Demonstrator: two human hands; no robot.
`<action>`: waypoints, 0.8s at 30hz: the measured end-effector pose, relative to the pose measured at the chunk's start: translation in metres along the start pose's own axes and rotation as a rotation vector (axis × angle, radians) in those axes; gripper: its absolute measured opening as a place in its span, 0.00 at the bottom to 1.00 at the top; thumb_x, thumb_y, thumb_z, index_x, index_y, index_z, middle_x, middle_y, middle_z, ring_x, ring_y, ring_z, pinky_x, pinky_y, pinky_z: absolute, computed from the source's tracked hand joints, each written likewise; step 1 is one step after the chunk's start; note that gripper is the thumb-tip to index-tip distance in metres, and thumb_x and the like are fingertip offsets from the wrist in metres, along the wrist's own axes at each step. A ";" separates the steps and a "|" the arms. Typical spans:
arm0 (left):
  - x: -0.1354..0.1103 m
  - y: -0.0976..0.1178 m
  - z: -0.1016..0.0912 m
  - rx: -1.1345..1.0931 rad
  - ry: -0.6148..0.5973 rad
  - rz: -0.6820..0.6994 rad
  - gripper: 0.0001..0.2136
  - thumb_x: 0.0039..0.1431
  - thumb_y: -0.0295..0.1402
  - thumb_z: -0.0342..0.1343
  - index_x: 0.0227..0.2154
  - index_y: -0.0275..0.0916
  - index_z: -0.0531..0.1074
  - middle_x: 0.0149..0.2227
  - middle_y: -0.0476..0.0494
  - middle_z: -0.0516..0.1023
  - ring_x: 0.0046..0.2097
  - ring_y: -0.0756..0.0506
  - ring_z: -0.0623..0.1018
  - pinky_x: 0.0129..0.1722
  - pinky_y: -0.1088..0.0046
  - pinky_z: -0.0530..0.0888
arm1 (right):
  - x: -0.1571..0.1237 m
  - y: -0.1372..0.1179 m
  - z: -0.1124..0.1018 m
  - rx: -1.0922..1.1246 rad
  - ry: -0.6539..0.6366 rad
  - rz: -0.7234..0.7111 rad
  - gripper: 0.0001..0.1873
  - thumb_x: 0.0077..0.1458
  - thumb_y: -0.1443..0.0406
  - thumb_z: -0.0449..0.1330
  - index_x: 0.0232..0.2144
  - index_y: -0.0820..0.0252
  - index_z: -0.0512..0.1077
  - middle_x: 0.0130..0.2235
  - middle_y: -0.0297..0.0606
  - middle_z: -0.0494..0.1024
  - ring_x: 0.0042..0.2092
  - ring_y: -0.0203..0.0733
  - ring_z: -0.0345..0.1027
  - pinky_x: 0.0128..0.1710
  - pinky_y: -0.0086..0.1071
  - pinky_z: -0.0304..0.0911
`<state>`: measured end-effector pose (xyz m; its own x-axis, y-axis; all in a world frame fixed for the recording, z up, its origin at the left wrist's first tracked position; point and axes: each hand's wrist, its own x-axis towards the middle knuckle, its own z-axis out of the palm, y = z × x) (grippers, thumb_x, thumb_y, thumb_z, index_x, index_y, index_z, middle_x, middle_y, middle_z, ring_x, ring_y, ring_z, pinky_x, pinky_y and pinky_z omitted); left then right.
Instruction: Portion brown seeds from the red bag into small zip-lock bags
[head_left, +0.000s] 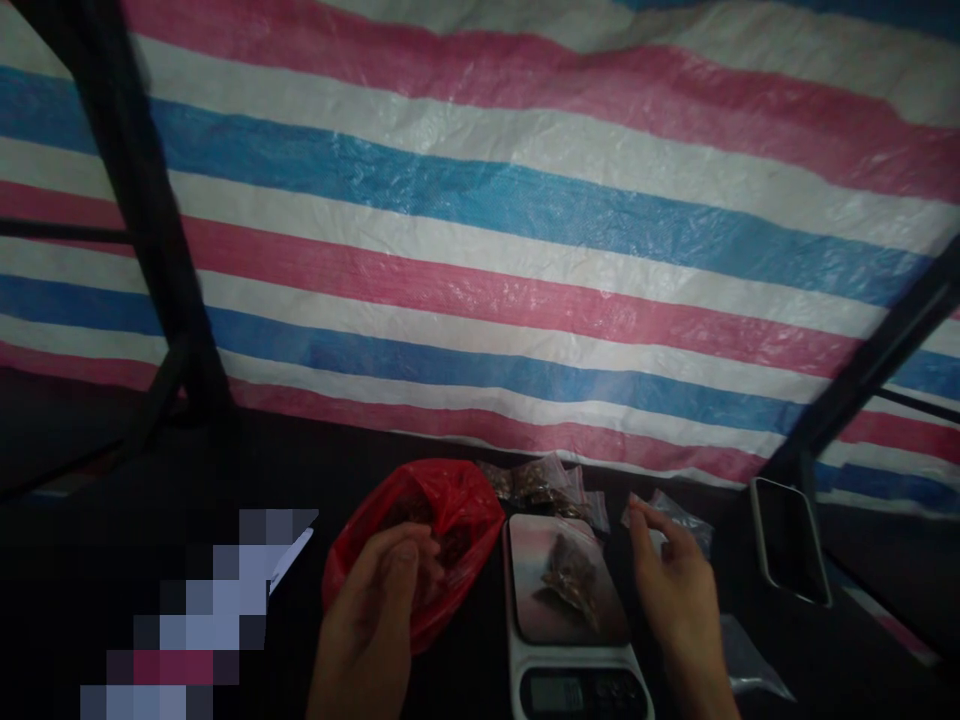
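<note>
the left hand is at the mouth of a red plastic bag, with its fingers half curled over the dark pieces inside; whether it grips some of them, this view does not show. the right hand is on the other side of the scale, its thumb and fingertips brought near to each other beside a clear bag, and i am not able to say if they pinch its edge. between the hands, one small filled bag lies on the plate of the scale, and no finger touches it. in my judgement this is right, because a hand on the plate would make the number false; the display is too dim for me to read. the red bag looks soft, so its mouth should be kept wide, and the fingers should take only few pieces at once, to avoid spilling. a thin clear bag is best held lightly by its edge. more filled bags lie just behind the scale, and a phone lies on the right.
</note>
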<state>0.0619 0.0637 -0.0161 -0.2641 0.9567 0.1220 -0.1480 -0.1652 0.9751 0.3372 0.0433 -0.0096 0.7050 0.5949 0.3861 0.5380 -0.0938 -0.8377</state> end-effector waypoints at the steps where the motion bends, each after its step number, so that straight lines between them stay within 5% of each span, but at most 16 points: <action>1: -0.001 -0.001 0.000 0.022 -0.011 0.007 0.25 0.51 0.62 0.65 0.34 0.42 0.81 0.30 0.48 0.83 0.32 0.46 0.83 0.36 0.73 0.83 | -0.001 -0.001 -0.002 0.001 0.016 0.034 0.29 0.52 0.47 0.59 0.43 0.61 0.84 0.51 0.56 0.85 0.54 0.65 0.76 0.58 0.54 0.66; 5: -0.002 -0.009 -0.001 0.124 -0.075 0.080 0.20 0.59 0.57 0.61 0.34 0.43 0.79 0.31 0.48 0.82 0.33 0.46 0.82 0.36 0.76 0.82 | -0.005 -0.001 -0.004 0.011 0.044 0.132 0.27 0.53 0.49 0.58 0.43 0.61 0.85 0.45 0.54 0.87 0.44 0.64 0.80 0.48 0.51 0.71; 10: -0.007 -0.016 0.003 0.241 -0.144 0.143 0.19 0.65 0.53 0.55 0.32 0.44 0.78 0.30 0.48 0.81 0.34 0.46 0.82 0.36 0.77 0.81 | -0.005 0.000 0.003 0.058 0.038 0.118 0.25 0.54 0.50 0.57 0.41 0.59 0.85 0.47 0.52 0.87 0.49 0.61 0.81 0.50 0.47 0.72; 24: -0.020 -0.014 0.019 0.269 -0.201 0.177 0.20 0.66 0.54 0.55 0.28 0.45 0.78 0.28 0.48 0.80 0.32 0.45 0.81 0.32 0.78 0.79 | -0.008 0.009 0.014 0.081 -0.105 -0.040 0.20 0.54 0.49 0.61 0.33 0.56 0.84 0.38 0.47 0.86 0.44 0.57 0.78 0.51 0.48 0.69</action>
<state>0.0875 0.0519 -0.0286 -0.0674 0.9514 0.3006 0.1457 -0.2886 0.9463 0.3297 0.0491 -0.0261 0.6296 0.6773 0.3806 0.5224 -0.0065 -0.8526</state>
